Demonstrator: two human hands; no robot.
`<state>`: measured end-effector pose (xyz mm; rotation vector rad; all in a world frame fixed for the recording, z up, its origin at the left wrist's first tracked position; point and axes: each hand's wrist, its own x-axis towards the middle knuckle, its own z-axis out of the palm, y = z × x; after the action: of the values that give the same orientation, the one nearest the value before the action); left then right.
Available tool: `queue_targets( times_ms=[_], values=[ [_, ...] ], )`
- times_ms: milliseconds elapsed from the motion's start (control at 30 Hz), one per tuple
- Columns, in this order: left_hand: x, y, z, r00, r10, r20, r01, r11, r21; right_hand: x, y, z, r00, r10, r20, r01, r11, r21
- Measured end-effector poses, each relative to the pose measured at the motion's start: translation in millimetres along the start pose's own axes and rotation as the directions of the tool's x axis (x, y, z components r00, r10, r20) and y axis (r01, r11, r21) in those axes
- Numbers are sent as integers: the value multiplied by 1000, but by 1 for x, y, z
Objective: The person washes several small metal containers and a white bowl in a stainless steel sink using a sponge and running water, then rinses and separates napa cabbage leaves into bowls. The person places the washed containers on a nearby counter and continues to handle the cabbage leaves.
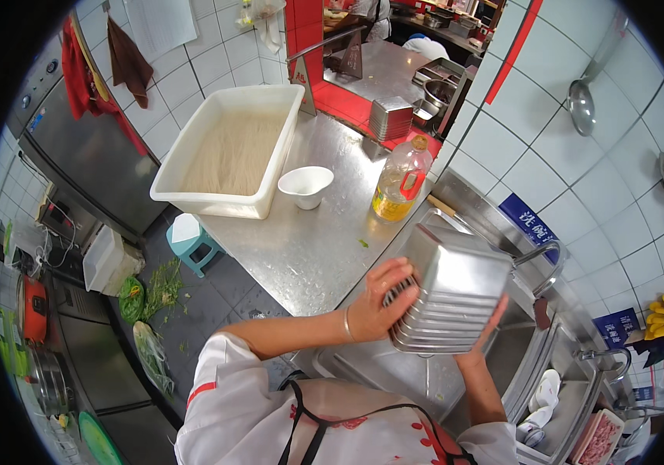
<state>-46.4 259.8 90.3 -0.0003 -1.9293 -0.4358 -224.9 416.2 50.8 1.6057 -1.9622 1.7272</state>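
Between my hands is a stack of nested stainless steel pans (454,290), tilted, bottoms up, above the edge of a steel sink. My left hand (387,296) grips the stack's left side, a bracelet at its wrist. My right hand (486,331) holds the right side, its fingers partly hidden behind the pans. On the steel table (320,256), to the left of the stack, stand a white bowl (307,187), an oil bottle with a red handle (400,180) and a large white plastic tub (227,151) holding thin pale noodle-like strands in cloudy liquid.
Another stack of steel pans (390,118) stands at the red-edged pass-through. White bowls (541,401) lie in the sink at right, near a curved faucet (541,261). A tray of minced meat (599,436) is beyond. A teal stool (193,244) and scattered greens (163,290) are on the floor.
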Motion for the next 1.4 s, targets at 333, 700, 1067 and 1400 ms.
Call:
queue_targets(
  times_ms=[333, 700, 1067, 1400],
  values=[
    [17, 20, 34, 989, 138, 61, -131, 987, -98, -23, 1, -24, 985, -82, -153, 78, 996, -34],
    [15, 30, 35, 682, -573, 455, 636, 771, 19, 27, -41, -42, 797, 530, 290, -603, 671, 432],
    [19, -54, -7, -17, -643, 765, 773, -494, -398, 61, -61, 4, 801, 535, 268, -598, 737, 316],
    [34, -119, -92, 249, -191, 949, 515, -804, -297, 166, -103, 78, 796, 375, 474, -427, 904, 2]
  ],
)
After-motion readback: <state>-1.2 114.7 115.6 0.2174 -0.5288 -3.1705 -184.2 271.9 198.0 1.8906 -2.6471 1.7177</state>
